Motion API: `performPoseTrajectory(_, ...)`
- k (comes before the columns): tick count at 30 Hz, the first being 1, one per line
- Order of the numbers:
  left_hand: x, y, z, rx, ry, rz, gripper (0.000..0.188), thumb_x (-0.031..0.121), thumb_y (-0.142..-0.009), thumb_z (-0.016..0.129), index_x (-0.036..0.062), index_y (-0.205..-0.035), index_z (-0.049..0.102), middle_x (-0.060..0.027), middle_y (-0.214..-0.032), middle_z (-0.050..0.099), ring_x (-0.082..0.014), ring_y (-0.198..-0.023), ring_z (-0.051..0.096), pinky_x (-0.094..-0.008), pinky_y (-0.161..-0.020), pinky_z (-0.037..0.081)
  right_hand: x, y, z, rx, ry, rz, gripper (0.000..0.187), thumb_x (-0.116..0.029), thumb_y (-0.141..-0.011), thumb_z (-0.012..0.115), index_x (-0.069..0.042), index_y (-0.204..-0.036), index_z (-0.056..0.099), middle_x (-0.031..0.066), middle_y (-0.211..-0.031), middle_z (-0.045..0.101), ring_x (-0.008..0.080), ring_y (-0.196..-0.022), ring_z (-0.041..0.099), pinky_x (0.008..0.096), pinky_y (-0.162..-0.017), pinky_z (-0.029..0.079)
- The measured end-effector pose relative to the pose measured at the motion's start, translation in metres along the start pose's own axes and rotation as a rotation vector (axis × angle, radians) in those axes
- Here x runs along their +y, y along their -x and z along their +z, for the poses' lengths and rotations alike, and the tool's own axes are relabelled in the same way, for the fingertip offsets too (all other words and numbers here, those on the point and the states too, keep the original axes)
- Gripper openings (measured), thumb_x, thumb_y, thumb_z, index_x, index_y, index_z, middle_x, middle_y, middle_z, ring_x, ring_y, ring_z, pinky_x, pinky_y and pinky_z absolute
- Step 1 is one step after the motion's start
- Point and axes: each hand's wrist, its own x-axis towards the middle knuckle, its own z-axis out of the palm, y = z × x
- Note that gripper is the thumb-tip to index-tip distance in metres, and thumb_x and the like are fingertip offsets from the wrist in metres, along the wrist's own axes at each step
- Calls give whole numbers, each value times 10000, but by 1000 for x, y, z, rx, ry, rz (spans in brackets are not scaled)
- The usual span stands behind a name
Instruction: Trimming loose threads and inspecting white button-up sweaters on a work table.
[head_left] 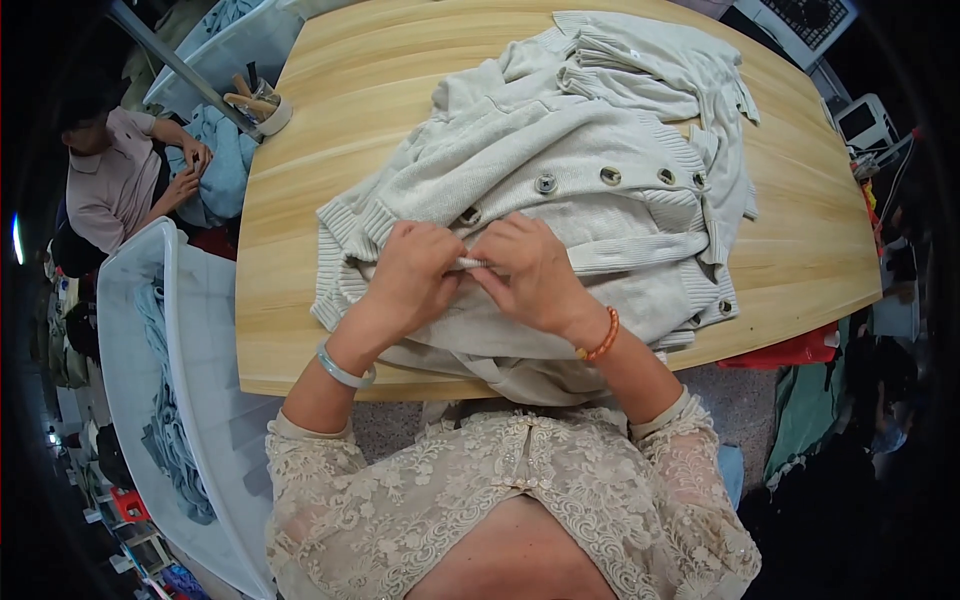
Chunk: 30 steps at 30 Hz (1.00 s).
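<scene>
A cream knit cardigan (480, 150) with ribbed edges and dark round buttons lies spread over the wooden table. Along its front band, my left hand (415, 270) and my right hand (525, 268) pinch the knit close together, fingers closed on a narrow ribbed fold between them. One button (470, 215) shows just above my hands; another button (545, 184), greyer than the rest, sits further right along the band. My fingertips are partly hidden behind the knuckles. The near part of the knit hangs over the table's front edge.
More cream knitwear (650, 60) lies bunched at the far side of the table (330, 110). A white plastic bin (180, 330) with blue-grey garments stands at the left, and a cup of tools (272, 115) at the table's left edge. Beyond, a seated person (120, 170) handles blue fabric.
</scene>
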Motion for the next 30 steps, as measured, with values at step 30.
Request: performPoseTrajectory(30, -33, -33, 36, -17, 1259, -457, 191, 134, -820, 794, -12, -912, 712, -23, -802, 692, -47, -685, 591, -192, -579, 464, -26, 13, 5, 58, 72, 409, 307, -82, -831, 650, -41, -1123, 565, 157, -902, 645, 366, -767, 654, 445, -650, 519)
